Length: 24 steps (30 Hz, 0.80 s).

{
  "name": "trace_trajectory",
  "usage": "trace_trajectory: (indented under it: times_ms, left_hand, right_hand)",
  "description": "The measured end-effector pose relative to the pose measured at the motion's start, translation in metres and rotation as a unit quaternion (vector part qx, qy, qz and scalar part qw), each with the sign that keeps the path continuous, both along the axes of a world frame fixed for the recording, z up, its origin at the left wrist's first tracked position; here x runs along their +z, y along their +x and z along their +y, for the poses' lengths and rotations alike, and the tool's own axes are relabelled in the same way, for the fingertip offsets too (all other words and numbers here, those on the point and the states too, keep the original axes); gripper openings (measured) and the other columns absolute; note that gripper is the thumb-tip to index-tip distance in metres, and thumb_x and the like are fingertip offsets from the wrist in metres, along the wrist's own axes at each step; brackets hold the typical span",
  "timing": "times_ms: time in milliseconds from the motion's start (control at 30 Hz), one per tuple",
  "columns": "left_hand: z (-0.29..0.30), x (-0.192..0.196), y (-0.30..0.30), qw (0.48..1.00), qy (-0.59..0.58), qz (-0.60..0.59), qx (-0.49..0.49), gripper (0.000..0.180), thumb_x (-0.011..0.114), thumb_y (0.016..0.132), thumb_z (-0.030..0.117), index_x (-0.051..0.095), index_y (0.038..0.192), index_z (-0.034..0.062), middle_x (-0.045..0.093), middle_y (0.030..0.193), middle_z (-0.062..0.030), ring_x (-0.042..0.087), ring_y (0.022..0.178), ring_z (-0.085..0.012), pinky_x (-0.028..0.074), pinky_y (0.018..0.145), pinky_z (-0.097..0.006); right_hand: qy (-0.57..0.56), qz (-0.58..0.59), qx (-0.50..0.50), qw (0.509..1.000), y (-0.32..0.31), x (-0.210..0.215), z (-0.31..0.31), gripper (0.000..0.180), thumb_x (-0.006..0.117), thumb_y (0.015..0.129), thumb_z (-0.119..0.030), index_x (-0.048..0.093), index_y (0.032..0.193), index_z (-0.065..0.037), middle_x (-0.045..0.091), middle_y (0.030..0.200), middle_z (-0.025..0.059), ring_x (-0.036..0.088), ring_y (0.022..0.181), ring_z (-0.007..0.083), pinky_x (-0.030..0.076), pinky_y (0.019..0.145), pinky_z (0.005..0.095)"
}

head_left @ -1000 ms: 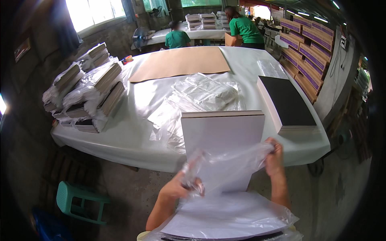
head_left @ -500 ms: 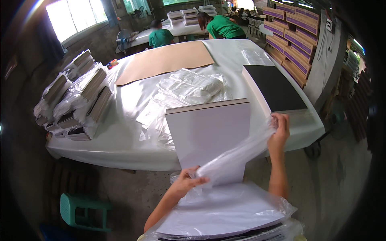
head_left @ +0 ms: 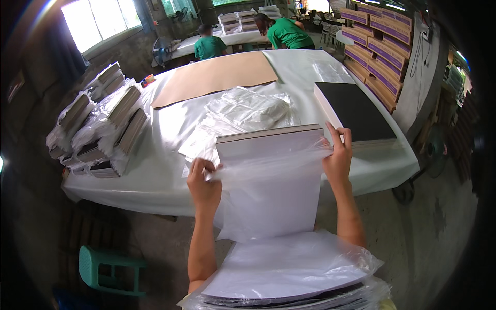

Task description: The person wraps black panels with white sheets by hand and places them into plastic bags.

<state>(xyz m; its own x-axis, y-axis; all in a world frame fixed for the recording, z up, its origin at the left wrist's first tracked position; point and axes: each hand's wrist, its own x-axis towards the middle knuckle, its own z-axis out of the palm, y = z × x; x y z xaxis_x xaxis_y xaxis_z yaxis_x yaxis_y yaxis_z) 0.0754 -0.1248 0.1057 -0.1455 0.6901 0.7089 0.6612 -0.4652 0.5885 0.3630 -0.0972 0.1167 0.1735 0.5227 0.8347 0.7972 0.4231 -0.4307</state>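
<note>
A clear plastic bag is stretched across a white-faced stack of boards at the table's near edge. My left hand pinches the bag's left side, beside the stack. At the right edge, my right hand grips the opposite side of the bag. The bag's lower part hangs loosely over the stack's white face. Close to my body lies a plastic-wrapped pile with a white top and dark layers below. Behind the board stack sits a heap of crumpled clear bags.
A black-topped block of boards lies to the right on the white-covered table. Wrapped bundles are piled at left, brown sheet behind. A green stool stands below left. Two people in green are farther back.
My left hand has moved up and left to the stack's left side; my right hand has shifted left and slightly down. The bag now spans level across the boards instead of slanting.
</note>
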Motion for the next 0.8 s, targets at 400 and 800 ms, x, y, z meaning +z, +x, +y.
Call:
trace_trajectory:
  times_ms: [400, 800]
  left_hand:
    - [0.012, -0.020, 0.008, 0.991, 0.113, 0.054, 0.057, 0.067, 0.054, 0.053, -0.019, 0.055, 0.113, 0.0098, 0.052, 0.097, -0.0082, 0.056, 0.082, -0.0213, 0.048, 0.061, -0.031]
    - [-0.025, 0.024, -0.028, 0.933, -0.168, -0.241, -0.210, 0.037, 0.047, 0.055, 0.003, 0.058, 0.089, -0.0016, 0.058, 0.078, -0.0087, 0.053, 0.067, -0.0156, 0.040, 0.061, -0.023]
  right_hand:
    - [0.009, -0.001, -0.015, 1.000, -0.002, -0.018, -0.020, 0.059, 0.058, 0.061, 0.017, 0.054, 0.114, -0.010, 0.041, 0.090, 0.0071, 0.051, 0.068, 0.0174, 0.043, 0.056, 0.0316]
    - [0.042, 0.008, 0.017, 0.999, 0.009, 0.013, -0.035, 0.019, 0.064, 0.065, 0.003, 0.062, 0.082, -0.003, 0.057, 0.072, 0.0065, 0.056, 0.060, 0.0176, 0.042, 0.049, 0.0260]
